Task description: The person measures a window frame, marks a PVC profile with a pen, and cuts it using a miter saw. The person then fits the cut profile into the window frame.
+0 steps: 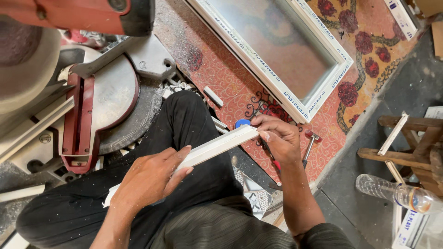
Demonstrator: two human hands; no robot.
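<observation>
A long white plastic strip (207, 150) is held across the lap, lower centre of the frame, running from lower left up toward the centre. It is judged light and stiff, probably a hollow profile with some flex along its length; the surface looks smooth and dusted with fine chips, so it may be slippery. The cut upper end appears sharp-cornered. It is best taken near the middle and steadied at one end, as is being done.

The left hand (150, 177) is laid over the strip's lower half, fingers extended flat along its top with the thumb beneath; this grip is pressed on the strip rather than fully curled round it. The right hand (279, 138) is closed at the strip's upper end, right of centre, fingertips pinched against the tip. A thin dark tool with a red handle (272, 159) seems to be held in the same hand, though how is not clearly seen. A blue round object (242, 123) shows just behind the strip's end.

A red and grey mitre saw (92, 110) is noted at left, with shavings all about it. A white window frame (277, 50) lies on a red patterned carpet (230, 83) at upper centre. A small hammer (310, 140) rests on the carpet right of the hand. A wooden stool (410, 143) and a clear plastic bottle (397, 191) are seen at the right edge.
</observation>
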